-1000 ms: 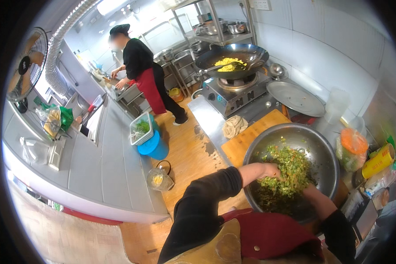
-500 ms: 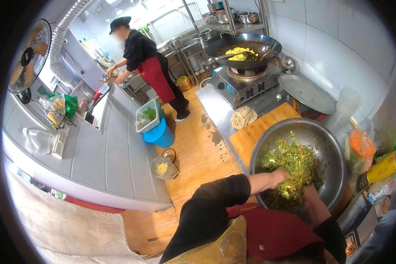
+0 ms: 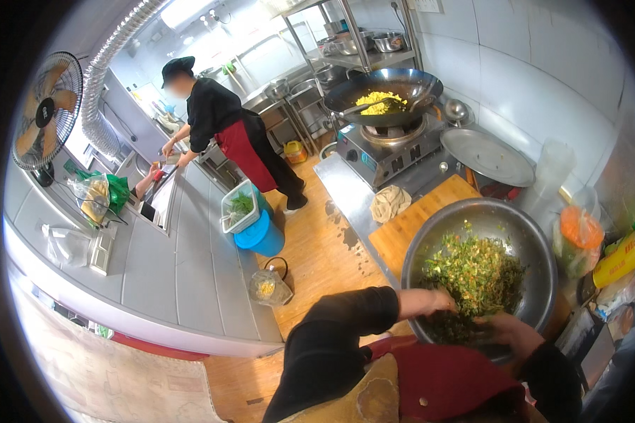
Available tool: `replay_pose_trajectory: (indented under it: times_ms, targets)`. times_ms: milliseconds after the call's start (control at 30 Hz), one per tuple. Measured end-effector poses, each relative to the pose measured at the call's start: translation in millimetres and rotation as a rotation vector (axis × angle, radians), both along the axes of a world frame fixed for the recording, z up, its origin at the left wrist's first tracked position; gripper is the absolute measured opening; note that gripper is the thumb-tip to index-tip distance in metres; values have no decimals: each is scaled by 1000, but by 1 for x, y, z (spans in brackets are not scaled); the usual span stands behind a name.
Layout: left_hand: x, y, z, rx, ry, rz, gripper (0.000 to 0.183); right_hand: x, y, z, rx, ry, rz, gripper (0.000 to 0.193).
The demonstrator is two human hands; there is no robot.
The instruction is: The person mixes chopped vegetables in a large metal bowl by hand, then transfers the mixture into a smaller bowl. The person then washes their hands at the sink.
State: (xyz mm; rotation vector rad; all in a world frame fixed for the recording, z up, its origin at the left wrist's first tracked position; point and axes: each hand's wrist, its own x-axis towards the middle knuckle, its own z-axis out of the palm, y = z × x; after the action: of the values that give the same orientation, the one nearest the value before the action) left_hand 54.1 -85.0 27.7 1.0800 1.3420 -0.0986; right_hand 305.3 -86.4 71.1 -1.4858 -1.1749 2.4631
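Observation:
A large metal bowl stands in front of me at the right, holding a finely chopped green vegetable mix with orange and pale bits. Both of my hands are down in the bowl, at the near side of the mix. My left hand pushes into its left edge, with the fingers mostly buried. On the right, my right hand lies low against the mix, fingers loosely stretched toward the left hand. Under the bowl's far left rim is a wooden cutting board.
Beyond the board are a crumpled cloth, a stove and a wok with yellow food. A round lid lies beside them. At the far left, a co-worker stands by a counter opening, where another person's hand reaches through.
My hands have drawn toward the bowl's near side, and the right one has turned and come up into view. Another person's hand has appeared at the counter opening near the co-worker.

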Motion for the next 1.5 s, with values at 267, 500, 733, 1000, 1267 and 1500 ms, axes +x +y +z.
replay_pose_trajectory:
  times_ms: [267, 500, 733, 1000, 1267, 1500]
  targets:
    - [26, 2, -23, -17, -218, 160, 46, -44, -17, -20, -31, 317, -249, 36]
    - [12, 56, 4, 303, 24, 386, 47, 10, 58, -26, 529, -255, -199, 37]
    - [-13, 111, -87, 206, 2, 191, 51, -6, 59, 5, 295, 24, -98, 47]
    - [37, 88, -81, 227, -181, 548, 28, -9, 74, -31, 275, -209, -414, 47]
    - [18, 91, 61, 550, 349, -638, 28, 30, 104, -21, 1114, -383, 602, 43]
    - [-8, 161, -33, 784, 380, -545, 27, 12, 148, -22, 728, -316, 346, 57]
